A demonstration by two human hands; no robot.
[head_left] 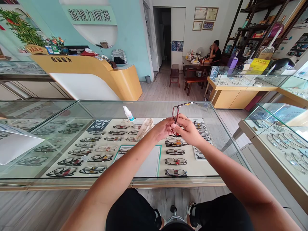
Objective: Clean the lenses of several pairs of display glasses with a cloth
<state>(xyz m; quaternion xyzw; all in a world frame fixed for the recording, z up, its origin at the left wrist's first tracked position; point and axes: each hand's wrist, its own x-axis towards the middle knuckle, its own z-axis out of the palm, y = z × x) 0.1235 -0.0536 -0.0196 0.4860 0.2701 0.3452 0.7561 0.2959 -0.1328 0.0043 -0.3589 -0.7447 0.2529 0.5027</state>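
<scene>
A pair of eyeglasses (175, 111) with a dark red frame is held up over the glass display case (108, 110), turned on edge with one temple pointing right. My left hand (166, 129) pinches the frame from the left, its fingertips partly hidden. From the right, my right hand (188, 131) grips it between thumb and fingers. Left of my hands, a crumpled pale cloth (145, 127) lies on the glass top. A white spray bottle (128, 114) with a blue and pink label stands farther back on the case.
Rows of eyeglasses (175, 161) lie beneath the glass. A white panel (18, 142) juts in at far left. More display cases (276, 141) stand to the right. Behind are a yellow counter (84, 69) and a person (215, 53) seated at a table.
</scene>
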